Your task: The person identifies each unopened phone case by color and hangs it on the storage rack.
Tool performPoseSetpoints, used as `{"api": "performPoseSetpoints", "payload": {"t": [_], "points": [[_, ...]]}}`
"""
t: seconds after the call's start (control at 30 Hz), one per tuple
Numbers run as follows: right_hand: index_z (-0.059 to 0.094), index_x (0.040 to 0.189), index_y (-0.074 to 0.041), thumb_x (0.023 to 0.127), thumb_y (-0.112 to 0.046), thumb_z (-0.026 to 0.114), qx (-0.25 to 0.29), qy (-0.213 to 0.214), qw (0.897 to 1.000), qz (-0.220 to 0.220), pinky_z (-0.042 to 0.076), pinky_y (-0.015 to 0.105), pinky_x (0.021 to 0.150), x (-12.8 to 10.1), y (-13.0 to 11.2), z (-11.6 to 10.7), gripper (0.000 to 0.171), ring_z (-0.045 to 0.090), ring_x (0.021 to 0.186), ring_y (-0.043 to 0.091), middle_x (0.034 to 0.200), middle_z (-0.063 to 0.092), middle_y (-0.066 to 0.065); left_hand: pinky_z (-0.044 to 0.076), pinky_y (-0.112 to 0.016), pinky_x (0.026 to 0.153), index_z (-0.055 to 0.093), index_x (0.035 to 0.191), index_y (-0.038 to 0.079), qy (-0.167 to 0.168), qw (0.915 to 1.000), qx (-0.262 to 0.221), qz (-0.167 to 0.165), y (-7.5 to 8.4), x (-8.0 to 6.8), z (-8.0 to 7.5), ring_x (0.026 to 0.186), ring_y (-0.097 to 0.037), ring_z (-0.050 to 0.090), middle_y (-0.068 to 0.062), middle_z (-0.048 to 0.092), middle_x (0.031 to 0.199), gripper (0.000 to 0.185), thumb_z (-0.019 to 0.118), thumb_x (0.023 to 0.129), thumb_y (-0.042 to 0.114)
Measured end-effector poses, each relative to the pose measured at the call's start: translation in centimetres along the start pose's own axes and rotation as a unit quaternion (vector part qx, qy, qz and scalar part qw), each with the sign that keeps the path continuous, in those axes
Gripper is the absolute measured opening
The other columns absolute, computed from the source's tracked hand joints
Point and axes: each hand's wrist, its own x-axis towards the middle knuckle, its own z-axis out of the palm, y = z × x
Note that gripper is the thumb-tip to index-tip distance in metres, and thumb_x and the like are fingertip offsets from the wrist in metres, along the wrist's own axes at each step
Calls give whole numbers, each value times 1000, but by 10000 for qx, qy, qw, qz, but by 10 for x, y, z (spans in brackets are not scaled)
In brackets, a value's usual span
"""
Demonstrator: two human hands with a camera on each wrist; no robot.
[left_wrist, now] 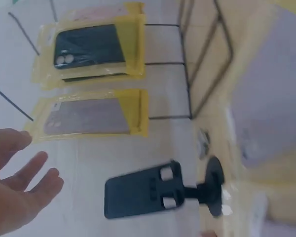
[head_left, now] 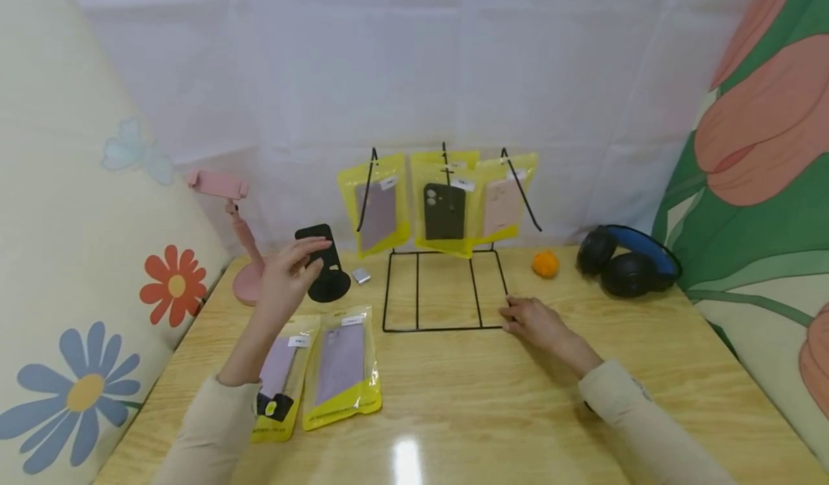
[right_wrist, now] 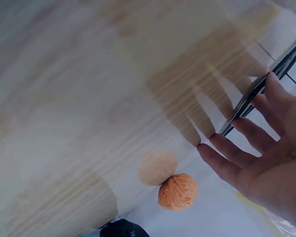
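Fingers of the right hand (head_left: 539, 324) pinch the wire rack (head_left: 447, 329) at its near right corner; the left hand (head_left: 288, 276), loosely spread, holds nothing near the black phone stand (head_left: 329, 286). A sharp tug could shake hung pouches (head_left: 445, 215) off the hooks (head_left: 521, 190).

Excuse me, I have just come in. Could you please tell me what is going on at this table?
A person is handling a black wire rack: the right hand holds its base at the front right corner. The left hand is raised near the black phone stand and holds nothing. Bagged phone cases hang from the rack's hooks, while two more yellow packets lie on the table, on the person's left.
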Motion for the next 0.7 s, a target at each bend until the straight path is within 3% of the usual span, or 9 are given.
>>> {"api": "performPoseSetpoints", "payload": {"t": [0.2,0.3,0.37,0.43,0.57,0.7], "points": [[65,121,3,90,-17,68,-28,23,10000,7,45,54,95,1,0,1,36,56,114,43,131,53,30,38,-62,95,59,124,-7,-325,9926,1158,174,-12,-40,-8,119,-45,45,-28,52,127,37,63,88,-7],[65,120,3,90,-17,67,-31,51,10000,9,45,54,94,0,0,1,36,56,114,44,131,53,30,36,-65,95,54,127,-10,-537,9817,1812,-233,-24,-56,-10,119,-50,41,-32,47,128,45,68,85,-3],[65,121,3,91,-17,67,-5,56,10000,51,44,55,96,-1,-1,0,37,55,115,44,132,53,30,35,-68,95,49,131,-11,-894,9653,2331,-762,-32,-67,-11,121,-56,35,-37,41,132,55,72,85,7],[65,121,3,91,-17,67,-28,68,10000,63,43,55,96,-2,-1,0,36,55,115,44,132,53,29,31,-72,95,42,136,-11,-1366,9412,2767,-1377,-39,-77,-12,124,-62,26,-41,32,137,67,74,85,19],[66,120,3,90,-16,67,-4,127,9999,-21,42,56,97,-2,0,1,36,56,114,44,131,53,30,28,-76,92,32,142,-11,-2126,9013,2967,-2335,-52,-92,-11,126,-68,14,-46,16,143,82,72,86,33],[66,118,4,89,-14,68,-3,220,9995,-225,45,54,94,-1,1,2,34,57,111,44,127,55,32,29,-75,92,32,142,-11,-2347,8853,2966,-2706,-60,-100,-10,126,-66,17,-45,12,144,83,71,87,35]]}}
